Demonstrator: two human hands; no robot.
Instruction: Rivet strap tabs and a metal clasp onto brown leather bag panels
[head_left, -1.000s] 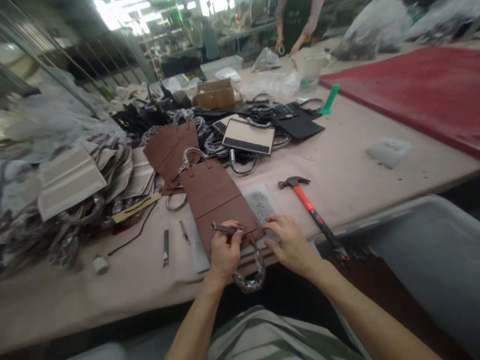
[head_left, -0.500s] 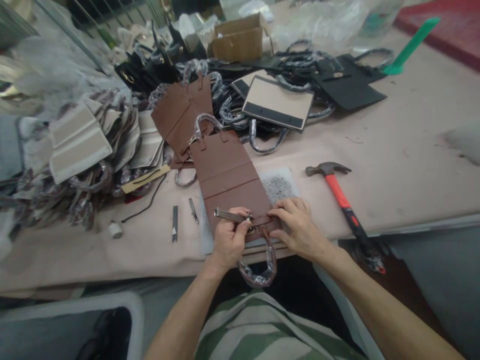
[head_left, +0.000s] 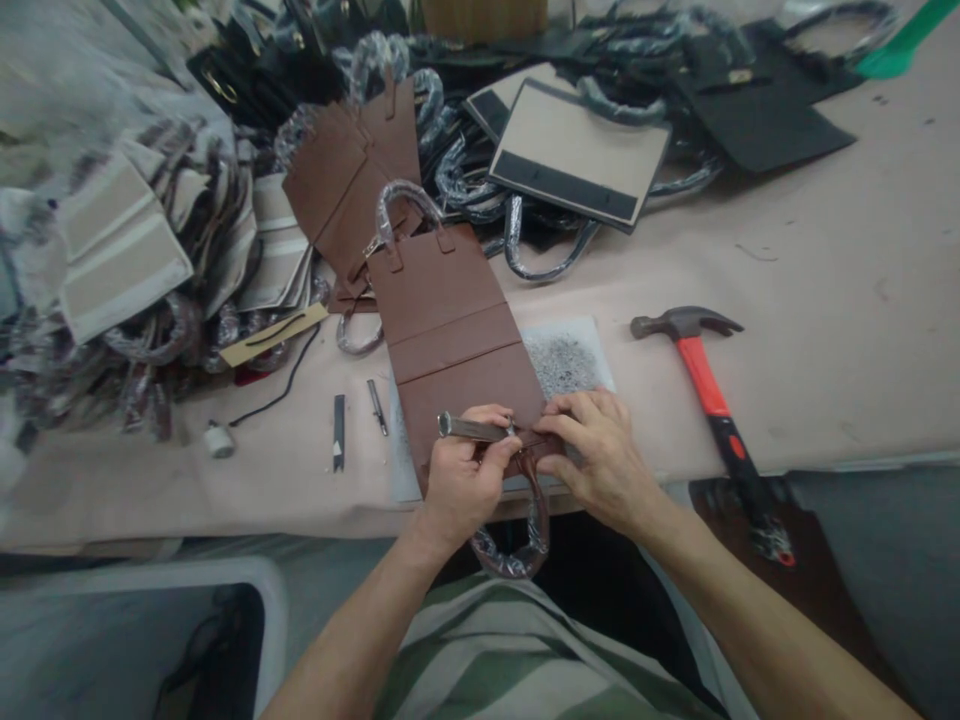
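A flat brown leather bag piece [head_left: 450, 330] with wrapped handles lies on a grey speckled pad [head_left: 570, 360] at the table's near edge. My left hand [head_left: 465, 480] is closed around a slim metal punch tool [head_left: 469, 428], its tip pressed at the piece's lower edge. My right hand [head_left: 604, 460] pinches and holds down the same edge just to the right. One plastic-wrapped handle [head_left: 517, 545] hangs off the table below my hands.
A red-handled hammer [head_left: 709, 385] lies right of the pad. Two small metal punches [head_left: 339, 432] lie to the left. Heaps of beige bag pieces [head_left: 120, 250], brown pieces [head_left: 345, 180] and black pieces [head_left: 757, 110] crowd the far side. A grey bin [head_left: 255, 600] stands lower left.
The view has tilted down and drawn nearer to the table. Both hands stay at the bag piece's lower edge, the left still gripping the punch.
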